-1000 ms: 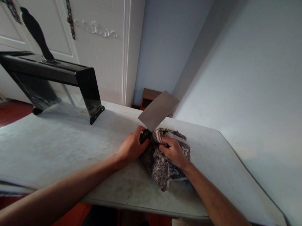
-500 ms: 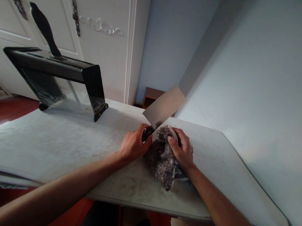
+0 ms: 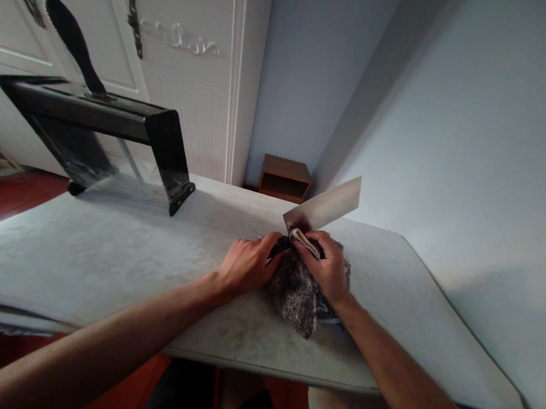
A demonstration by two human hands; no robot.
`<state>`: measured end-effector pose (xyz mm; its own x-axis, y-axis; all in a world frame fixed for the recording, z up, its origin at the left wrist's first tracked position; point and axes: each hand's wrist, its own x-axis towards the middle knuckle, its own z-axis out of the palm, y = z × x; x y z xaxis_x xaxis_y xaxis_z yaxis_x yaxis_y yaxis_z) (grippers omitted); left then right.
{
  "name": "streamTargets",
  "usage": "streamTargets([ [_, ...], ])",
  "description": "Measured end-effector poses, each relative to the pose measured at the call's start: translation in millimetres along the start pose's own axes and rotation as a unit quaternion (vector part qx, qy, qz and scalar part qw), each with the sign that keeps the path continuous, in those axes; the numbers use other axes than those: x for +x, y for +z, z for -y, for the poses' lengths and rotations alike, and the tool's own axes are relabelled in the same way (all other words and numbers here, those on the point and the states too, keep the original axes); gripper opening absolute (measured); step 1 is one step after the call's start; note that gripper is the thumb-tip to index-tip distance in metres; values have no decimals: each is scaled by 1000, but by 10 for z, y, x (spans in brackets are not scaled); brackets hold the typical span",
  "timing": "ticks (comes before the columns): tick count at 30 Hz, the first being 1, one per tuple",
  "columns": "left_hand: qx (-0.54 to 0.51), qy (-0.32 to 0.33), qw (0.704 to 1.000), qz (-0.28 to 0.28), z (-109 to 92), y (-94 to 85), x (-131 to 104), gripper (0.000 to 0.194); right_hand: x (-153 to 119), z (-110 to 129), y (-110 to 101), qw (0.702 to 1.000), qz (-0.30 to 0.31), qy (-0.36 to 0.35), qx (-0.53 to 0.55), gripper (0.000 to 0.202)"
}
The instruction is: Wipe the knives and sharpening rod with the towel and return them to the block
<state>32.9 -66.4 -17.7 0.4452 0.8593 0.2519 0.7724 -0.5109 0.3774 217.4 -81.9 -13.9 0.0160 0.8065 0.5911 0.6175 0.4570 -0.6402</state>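
My left hand (image 3: 250, 262) is closed around the black handle of a cleaver (image 3: 325, 205). Its broad metal blade points up and to the right, over the table's far edge. In my right hand (image 3: 327, 264) is a bunched, speckled dark cloth (image 3: 294, 296), pinched near the base of the blade. The cloth's upper fold touches the cleaver where handle and blade meet. The lower part of the cloth droops onto the white table (image 3: 162, 260). Some of the handle is hidden by my left fingers.
A black knife holder (image 3: 109, 116) with clear sides stands at the table's left, with another black handle (image 3: 72, 36) sticking up from it. Beyond the far edge are a small brown box-like shelf (image 3: 285, 176) and a white cabinet (image 3: 191, 104). A wall (image 3: 474, 147) borders the right side.
The cleaver has shifted right and its blade has tilted, now seen narrower. My right hand has brought the cloth against the blade's base, closer to my left hand.
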Motion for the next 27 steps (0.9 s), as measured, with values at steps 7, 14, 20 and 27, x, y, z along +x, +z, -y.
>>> streamTargets([
  [7,-4,-11,1000,3,9,2,6,34,30,9,19,999,6,45,2,17],
  [14,-28,-36,999,-13,42,-1,19,37,90,-71,32,996,45,76,11,20],
  [20,-48,-41,998,-25,56,-6,28,36,84,-60,6,994,48,83,43,23],
  [27,-23,-24,999,-11,35,23,14,37,48,-18,31,997,-12,71,23,26],
])
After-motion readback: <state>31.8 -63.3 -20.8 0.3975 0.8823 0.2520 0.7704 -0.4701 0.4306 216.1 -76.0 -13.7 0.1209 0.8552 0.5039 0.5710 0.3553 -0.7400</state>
